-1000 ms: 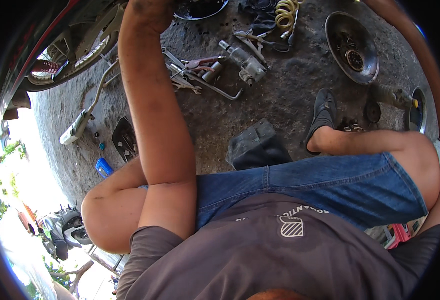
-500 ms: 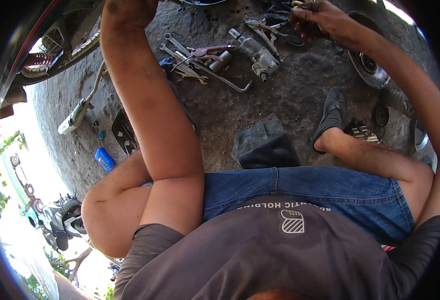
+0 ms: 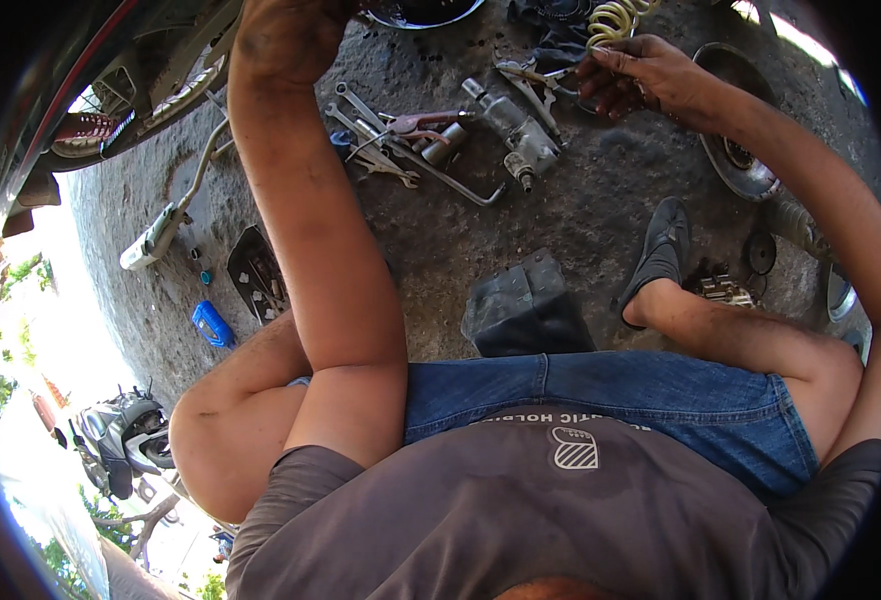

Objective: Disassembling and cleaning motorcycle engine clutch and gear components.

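My left hand (image 3: 286, 40) reaches up to the top edge beside a motorcycle (image 3: 136, 95); its fingers are cut off or hidden near a metal basin (image 3: 423, 22). My right hand (image 3: 631, 80) is at the yellow coiled air hose (image 3: 613, 22), fingers curled and pinched, on what I cannot clearly make out. Below it lie pliers and tools (image 3: 529, 85) on the stained ground. A metal cylinder fitting (image 3: 509, 130) lies in the middle, beside a group of wrenches and red-handled pliers (image 3: 416, 125). A black folded rubber piece (image 3: 521, 305) rests before my seated legs.
An oval metal tray (image 3: 759, 182) is at the right. An exhaust pipe (image 3: 151, 240), a dark tool tray (image 3: 251, 270) and a blue bottle (image 3: 212, 322) lie at the left. Another motorcycle (image 3: 131, 445) stands in the sunlight at the lower left.
My right arm has swung in from the right edge, bringing my hand to the yellow coil. My left arm stays raised, shifting slightly, and the view has moved a little.
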`<control>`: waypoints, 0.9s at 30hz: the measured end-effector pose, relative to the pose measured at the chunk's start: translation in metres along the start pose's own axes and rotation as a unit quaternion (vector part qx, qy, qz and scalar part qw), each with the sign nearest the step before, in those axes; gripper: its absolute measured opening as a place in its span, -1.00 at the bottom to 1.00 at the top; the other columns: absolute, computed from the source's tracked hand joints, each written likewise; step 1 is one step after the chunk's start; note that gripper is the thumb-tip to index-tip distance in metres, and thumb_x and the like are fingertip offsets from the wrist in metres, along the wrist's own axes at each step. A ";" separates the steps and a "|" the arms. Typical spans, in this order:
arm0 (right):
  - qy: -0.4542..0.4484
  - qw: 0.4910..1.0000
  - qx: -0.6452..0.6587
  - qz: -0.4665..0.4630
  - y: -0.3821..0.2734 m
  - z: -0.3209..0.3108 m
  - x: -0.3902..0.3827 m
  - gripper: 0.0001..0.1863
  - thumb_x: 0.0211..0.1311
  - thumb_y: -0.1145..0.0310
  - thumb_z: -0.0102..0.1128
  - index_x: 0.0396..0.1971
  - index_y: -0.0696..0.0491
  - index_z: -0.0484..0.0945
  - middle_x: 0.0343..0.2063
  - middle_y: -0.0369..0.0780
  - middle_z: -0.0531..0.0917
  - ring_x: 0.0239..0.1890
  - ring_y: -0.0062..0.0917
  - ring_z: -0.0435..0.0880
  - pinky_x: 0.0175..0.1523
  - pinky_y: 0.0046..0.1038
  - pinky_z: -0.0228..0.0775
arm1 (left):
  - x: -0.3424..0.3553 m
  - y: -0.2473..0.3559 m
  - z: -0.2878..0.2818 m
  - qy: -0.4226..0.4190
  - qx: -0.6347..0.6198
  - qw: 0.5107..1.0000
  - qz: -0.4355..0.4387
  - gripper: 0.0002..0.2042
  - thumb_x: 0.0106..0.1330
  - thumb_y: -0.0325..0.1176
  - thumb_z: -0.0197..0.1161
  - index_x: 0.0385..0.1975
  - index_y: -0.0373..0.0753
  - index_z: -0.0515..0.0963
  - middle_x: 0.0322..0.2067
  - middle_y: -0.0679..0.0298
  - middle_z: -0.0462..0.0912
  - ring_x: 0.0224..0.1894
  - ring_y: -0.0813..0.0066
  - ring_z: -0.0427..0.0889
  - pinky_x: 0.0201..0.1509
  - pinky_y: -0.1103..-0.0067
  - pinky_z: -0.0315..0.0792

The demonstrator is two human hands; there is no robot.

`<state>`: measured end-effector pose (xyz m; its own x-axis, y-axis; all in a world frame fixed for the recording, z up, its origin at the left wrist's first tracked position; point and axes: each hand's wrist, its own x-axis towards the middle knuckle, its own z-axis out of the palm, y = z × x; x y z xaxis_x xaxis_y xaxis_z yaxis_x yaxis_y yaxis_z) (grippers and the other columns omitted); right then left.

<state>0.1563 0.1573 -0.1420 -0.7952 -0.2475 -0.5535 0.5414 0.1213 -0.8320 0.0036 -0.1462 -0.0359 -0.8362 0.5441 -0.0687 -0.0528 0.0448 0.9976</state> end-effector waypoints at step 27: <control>0.063 0.970 0.202 -0.124 -0.070 -0.018 -0.072 -0.55 0.54 -0.03 0.05 0.01 0.07 0.61 -0.52 -0.43 0.38 -0.50 -0.69 0.31 -0.39 -0.54 0.25 | 0.016 -0.020 0.060 -0.155 -0.318 0.934 -0.046 -0.53 0.23 -0.45 0.46 0.15 -0.28 0.53 -0.20 0.31 0.74 -0.18 0.66 0.70 -0.37 0.77 0.42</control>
<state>0.1707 0.1844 -0.0444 -0.9279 -0.0983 -0.3595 0.3716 -0.3191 -0.8718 0.0241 -0.0882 -0.0570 -0.6197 0.7829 -0.0549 -0.5123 -0.3506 0.7840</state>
